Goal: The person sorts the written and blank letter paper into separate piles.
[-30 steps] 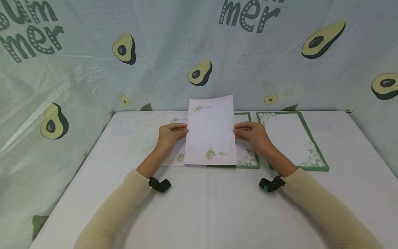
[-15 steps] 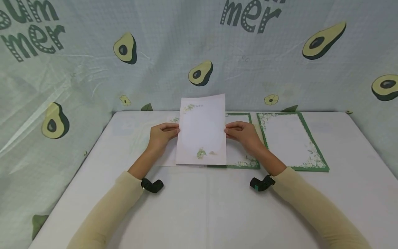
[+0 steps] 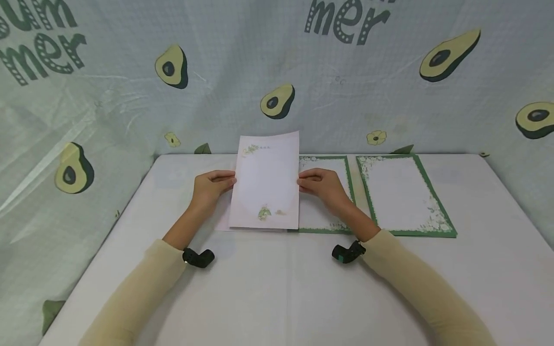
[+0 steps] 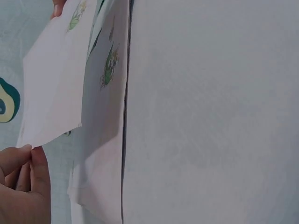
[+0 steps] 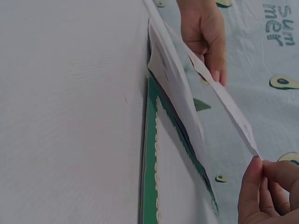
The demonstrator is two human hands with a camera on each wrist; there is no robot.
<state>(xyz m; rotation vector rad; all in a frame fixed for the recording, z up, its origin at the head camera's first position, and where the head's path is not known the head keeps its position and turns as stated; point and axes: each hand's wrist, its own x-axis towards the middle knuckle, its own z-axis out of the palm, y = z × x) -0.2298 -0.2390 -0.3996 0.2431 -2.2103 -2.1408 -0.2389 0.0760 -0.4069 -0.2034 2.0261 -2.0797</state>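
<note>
Left hand, right hand: fingers pinch one raised pale sheet, opposite edges; two green-bordered pages on table

Smooth paper sheet; matt tabletop

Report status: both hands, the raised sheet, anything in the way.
Left hand and right hand pinching opposite edges of floral sheet. Held up above similar pale sheet on table. No obstruction visible.
</note>
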